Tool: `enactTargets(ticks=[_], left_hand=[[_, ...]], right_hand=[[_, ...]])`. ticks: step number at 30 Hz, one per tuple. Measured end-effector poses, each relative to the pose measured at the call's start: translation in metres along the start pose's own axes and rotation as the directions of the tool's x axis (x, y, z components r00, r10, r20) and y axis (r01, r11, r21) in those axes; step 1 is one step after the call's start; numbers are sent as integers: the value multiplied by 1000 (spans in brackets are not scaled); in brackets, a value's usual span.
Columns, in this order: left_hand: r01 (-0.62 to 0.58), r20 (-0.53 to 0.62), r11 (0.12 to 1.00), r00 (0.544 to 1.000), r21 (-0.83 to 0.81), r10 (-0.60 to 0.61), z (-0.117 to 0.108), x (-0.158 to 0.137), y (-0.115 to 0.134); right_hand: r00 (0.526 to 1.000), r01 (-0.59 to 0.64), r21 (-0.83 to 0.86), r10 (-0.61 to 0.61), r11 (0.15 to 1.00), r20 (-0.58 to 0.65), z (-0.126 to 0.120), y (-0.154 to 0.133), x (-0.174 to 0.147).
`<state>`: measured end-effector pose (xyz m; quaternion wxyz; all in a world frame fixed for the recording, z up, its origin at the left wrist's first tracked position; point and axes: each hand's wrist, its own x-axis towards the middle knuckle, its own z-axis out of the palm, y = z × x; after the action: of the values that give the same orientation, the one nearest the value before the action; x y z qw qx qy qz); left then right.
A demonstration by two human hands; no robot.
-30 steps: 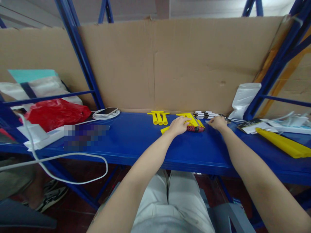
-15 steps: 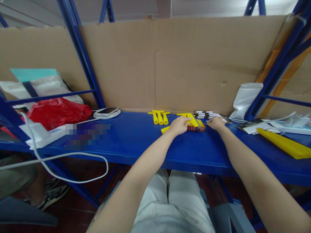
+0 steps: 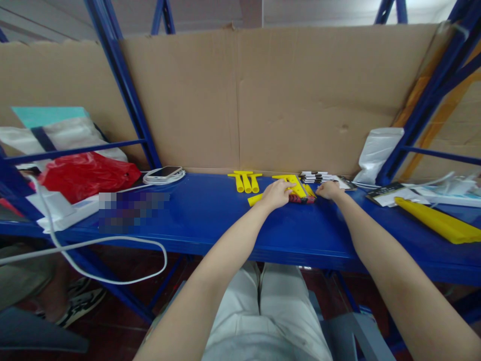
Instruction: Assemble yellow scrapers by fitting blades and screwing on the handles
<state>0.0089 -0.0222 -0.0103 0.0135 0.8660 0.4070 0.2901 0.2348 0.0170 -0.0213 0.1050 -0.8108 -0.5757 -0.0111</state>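
Observation:
My left hand (image 3: 278, 194) is closed around the handle of a yellow T-shaped scraper (image 3: 299, 187), whose handle end sticks out on the left of the palm. A red and black patterned piece (image 3: 302, 199) lies under the scraper's head, partly covered. Small yellow pieces (image 3: 309, 190) lie between the two hands. My right hand (image 3: 329, 190) is closed in a pinch just right of them; whatever its fingertips hold is too small to make out. Three yellow T-shaped pieces (image 3: 247, 182) lie side by side left of my hands.
Black-and-white packets (image 3: 317, 177) lie behind my hands. A long yellow piece (image 3: 439, 220) and a card packet (image 3: 394, 194) are at the right. A phone (image 3: 167, 172) on coiled cable, a red bag (image 3: 90, 173) and a power strip (image 3: 71, 213) occupy the left. Cardboard (image 3: 293, 100) walls the back.
My right hand has shifted slightly left, its fingertips closer to the small yellow pieces. My left hand keeps its place on the scraper. The whole view has shifted slightly.

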Motion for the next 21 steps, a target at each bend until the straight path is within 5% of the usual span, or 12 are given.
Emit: enactTargets(ticks=[21], left_hand=[[-7,35,1000,999,28,6,-1,-1,2]], right_hand=[[998,41,-15,-40,999,38,-4,0,-6]])
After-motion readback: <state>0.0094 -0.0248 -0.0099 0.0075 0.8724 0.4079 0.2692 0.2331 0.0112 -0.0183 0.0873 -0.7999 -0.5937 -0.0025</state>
